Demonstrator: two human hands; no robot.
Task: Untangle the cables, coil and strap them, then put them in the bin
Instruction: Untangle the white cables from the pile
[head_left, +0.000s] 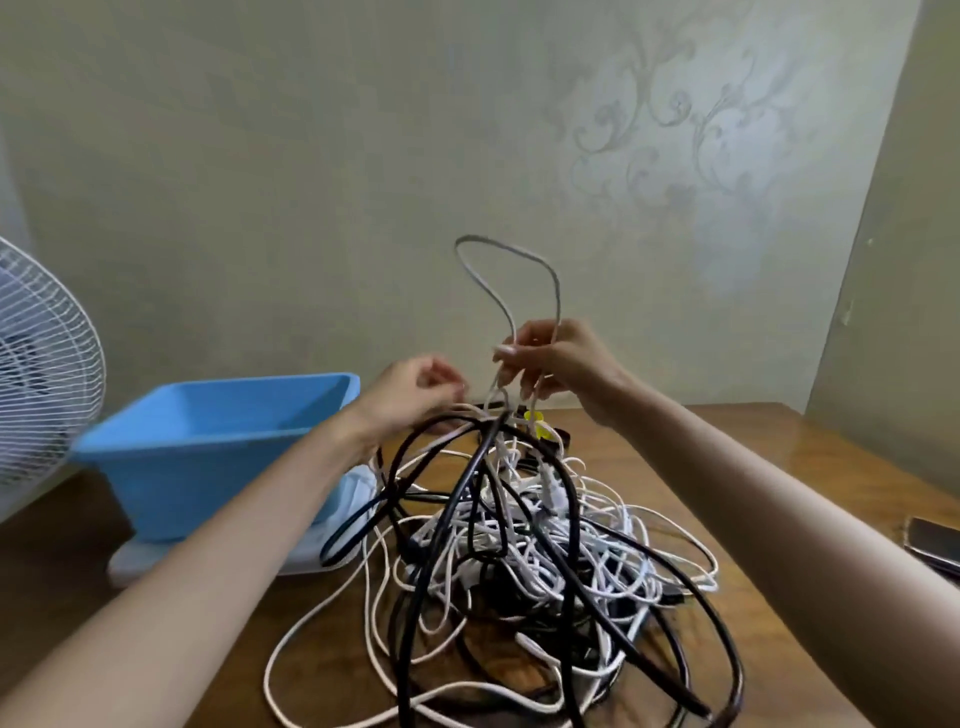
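A tangled heap of white and black cables (524, 561) lies on the wooden table (675, 452). My right hand (561, 358) grips a grey cable loop (519, 254) that rises above the heap, and several black and white strands hang lifted beneath it. My left hand (415, 389) is just left of the lifted strands with its fingers curled; whether it pinches a strand is blurred. A blue plastic bin (208, 441) stands empty at the left of the heap.
The bin rests on a white lid or tray (311, 556). A white fan (41, 374) stands at the far left. A dark phone (935, 545) lies at the table's right edge. The wall is close behind the table.
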